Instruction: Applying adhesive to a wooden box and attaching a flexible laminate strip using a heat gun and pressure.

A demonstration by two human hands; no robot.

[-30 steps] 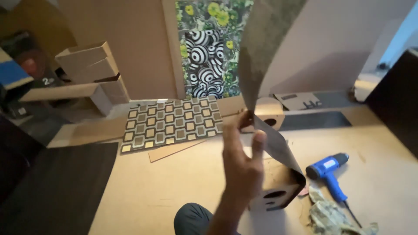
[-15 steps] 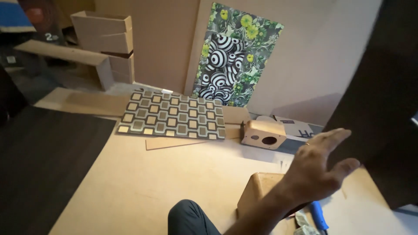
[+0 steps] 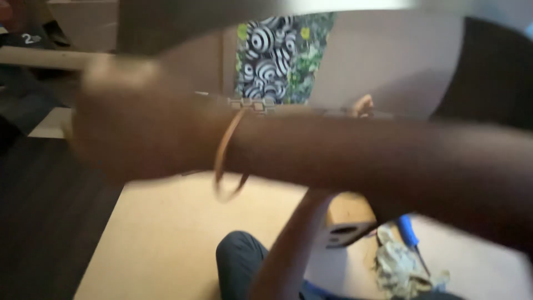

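Right hand (image 3: 127, 119) sweeps across the view to the left, arm filling mid-frame, too blurred to tell whether it is spread or closed. Tan board (image 3: 166, 239) lies below. Left forearm rises from the near edge, its hand hidden. Small wooden box (image 3: 345, 221) sits just right of that forearm, apparently not gripped. Blue tool (image 3: 408, 232) beside it. Judgement: mid-reach; any grip needs the hand steady first.

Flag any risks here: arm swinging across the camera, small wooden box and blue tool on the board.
1. The blurred right hand and forearm cross close to the lens and hide most of the view, so a bump looks possible.
2. The small wooden box with a dark slot sits close below the arm and could get knocked.
3. The blue-handled tool beside the crumpled cloth might snag.
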